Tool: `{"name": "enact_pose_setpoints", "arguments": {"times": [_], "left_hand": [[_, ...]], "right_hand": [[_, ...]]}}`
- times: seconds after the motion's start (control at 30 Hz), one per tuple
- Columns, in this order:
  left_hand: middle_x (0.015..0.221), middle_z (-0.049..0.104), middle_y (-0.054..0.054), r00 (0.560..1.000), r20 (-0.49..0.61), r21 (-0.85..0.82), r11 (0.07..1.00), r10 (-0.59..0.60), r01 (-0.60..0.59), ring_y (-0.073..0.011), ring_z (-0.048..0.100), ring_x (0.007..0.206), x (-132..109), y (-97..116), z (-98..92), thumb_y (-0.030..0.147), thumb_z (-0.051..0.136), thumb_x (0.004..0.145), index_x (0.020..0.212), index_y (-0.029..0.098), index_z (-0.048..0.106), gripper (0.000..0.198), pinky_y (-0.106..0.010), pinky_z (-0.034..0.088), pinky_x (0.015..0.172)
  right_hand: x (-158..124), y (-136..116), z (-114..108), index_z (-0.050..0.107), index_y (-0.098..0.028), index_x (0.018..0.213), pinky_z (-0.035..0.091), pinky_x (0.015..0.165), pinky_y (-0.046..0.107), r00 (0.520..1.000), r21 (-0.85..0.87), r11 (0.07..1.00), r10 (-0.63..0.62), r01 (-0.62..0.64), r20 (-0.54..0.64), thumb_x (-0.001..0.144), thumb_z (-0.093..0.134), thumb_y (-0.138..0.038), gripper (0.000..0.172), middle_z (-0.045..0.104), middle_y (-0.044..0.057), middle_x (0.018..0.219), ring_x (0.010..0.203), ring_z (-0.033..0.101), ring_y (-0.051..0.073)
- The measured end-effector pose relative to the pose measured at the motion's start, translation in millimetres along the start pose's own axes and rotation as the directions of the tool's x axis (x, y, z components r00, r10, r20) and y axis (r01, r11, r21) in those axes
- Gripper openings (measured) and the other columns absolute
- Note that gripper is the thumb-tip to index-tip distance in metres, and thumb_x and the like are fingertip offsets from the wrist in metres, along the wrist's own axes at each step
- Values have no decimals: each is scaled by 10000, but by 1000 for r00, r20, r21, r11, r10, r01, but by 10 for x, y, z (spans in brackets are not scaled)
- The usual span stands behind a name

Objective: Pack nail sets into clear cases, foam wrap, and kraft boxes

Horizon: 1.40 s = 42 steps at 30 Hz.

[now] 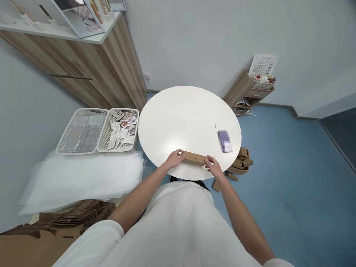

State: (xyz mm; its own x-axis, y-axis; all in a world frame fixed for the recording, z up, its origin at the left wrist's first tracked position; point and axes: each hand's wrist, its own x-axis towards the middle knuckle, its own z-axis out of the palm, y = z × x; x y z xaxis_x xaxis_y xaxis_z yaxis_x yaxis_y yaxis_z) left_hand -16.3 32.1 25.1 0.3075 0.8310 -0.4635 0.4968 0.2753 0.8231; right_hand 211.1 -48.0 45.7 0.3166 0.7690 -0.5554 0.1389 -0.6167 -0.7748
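Observation:
A long, narrow brown cardboard box (pixel 194 158) lies across the near part of the round white table (pixel 186 115). Its side toward me shows a small half-round thumb notch. My left hand (pixel 175 158) grips the box's left end, thumb on the near side and fingers behind. At the opposite end, my right hand (pixel 213 166) holds the right corner between thumb and fingers. Farther right on the tabletop lies a purple, pixelated flat object (pixel 224 141), apart from both hands; its kind cannot be made out.
Left of the table stand white baskets, one with clear plastic packs (pixel 86 129), one with printed packets (pixel 124 129). Nearer are translucent sheets (pixel 83 178) and flat brown cardboard (pixel 55 230). Brown boxes (pixel 240 163) fill a carton on the floor at right. A wooden cabinet (pixel 111 74) stands behind left.

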Motion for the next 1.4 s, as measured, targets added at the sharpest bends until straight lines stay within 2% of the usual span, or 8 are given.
{"name": "enact_pose_setpoints", "arguments": {"times": [0.1, 0.4, 0.6, 0.73, 0.9, 1.0, 1.17, 1.4], "left_hand": [[1064, 538, -91, 998, 21, -6, 998, 59, -59, -187, 543, 880, -54, -35, 66, 547, 470, 759, 1208, 204, 456, 566, -287, 431, 760], [1190, 405, -89, 982, -100, -261, 948, 158, -179, -163, 516, 966, -388, -282, 419, 340, 504, 785, 1265, 246, 384, 503, -311, 451, 830], [1251, 393, -106, 989, -57, -339, 929, 135, -146, -188, 531, 1007, -321, -342, 503, 226, 541, 724, 1239, 227, 379, 540, -318, 475, 802], [1267, 414, -108, 993, -27, -299, 946, 119, -122, -207, 501, 1086, -291, -374, 539, 168, 567, 683, 1222, 218, 361, 579, -331, 444, 857], [1245, 446, -134, 998, -65, -146, 989, -23, 13, -248, 443, 1148, -282, -338, 559, 242, 609, 677, 1263, 197, 316, 657, -390, 407, 896], [1175, 490, -131, 996, -53, -91, 994, -70, 65, -244, 485, 1083, -223, -258, 577, 331, 607, 687, 1274, 177, 328, 668, -390, 421, 872], [1005, 547, -93, 999, -10, -18, 999, -50, 50, -214, 542, 932, -105, -70, 710, 404, 588, 685, 1233, 163, 419, 621, -351, 462, 787], [922, 547, -77, 998, -63, 53, 998, -24, 27, -211, 548, 859, -112, 281, 1178, 475, 597, 659, 1208, 160, 454, 649, -349, 475, 722]], "right_hand": [[-41, 58, 81, 418, -279, 1231, 461, 698, 299, 1000, 4, 1000, -14, 14, 4, 707, 515, -517, 584, 487, 62, 1184, 766, 612, 155], [-275, 345, 81, 453, -273, 1164, 448, 826, 326, 996, 143, 987, -67, 75, -59, 671, 576, -461, 542, 451, 60, 1219, 1059, 480, 201], [-185, 382, 133, 422, -274, 1163, 472, 775, 312, 995, 204, 979, 33, -14, -91, 691, 554, -474, 529, 435, 69, 1238, 1042, 502, 202], [-157, 462, 234, 386, -255, 1201, 457, 804, 315, 992, 184, 983, 31, -8, -123, 636, 626, -361, 623, 446, 71, 1245, 966, 541, 178], [-217, 582, 263, 407, -258, 1185, 442, 847, 335, 992, 307, 952, 22, 18, -127, 620, 639, -268, 612, 473, 56, 1236, 971, 549, 172], [-260, 631, 171, 442, -252, 1151, 434, 860, 350, 993, 370, 929, 40, 5, -113, 618, 645, -254, 570, 485, 63, 1228, 1008, 539, 185], [-240, 695, -92, 484, -238, 1086, 433, 855, 361, 995, 415, 910, 29, 13, -94, 619, 647, -253, 495, 526, 63, 1172, 1027, 527, 192], [-84, 872, -663, 513, -208, 1042, 434, 826, 361, 994, 369, 928, -18, 56, -105, 642, 629, -293, 425, 584, 64, 1076, 939, 563, 186]]}}
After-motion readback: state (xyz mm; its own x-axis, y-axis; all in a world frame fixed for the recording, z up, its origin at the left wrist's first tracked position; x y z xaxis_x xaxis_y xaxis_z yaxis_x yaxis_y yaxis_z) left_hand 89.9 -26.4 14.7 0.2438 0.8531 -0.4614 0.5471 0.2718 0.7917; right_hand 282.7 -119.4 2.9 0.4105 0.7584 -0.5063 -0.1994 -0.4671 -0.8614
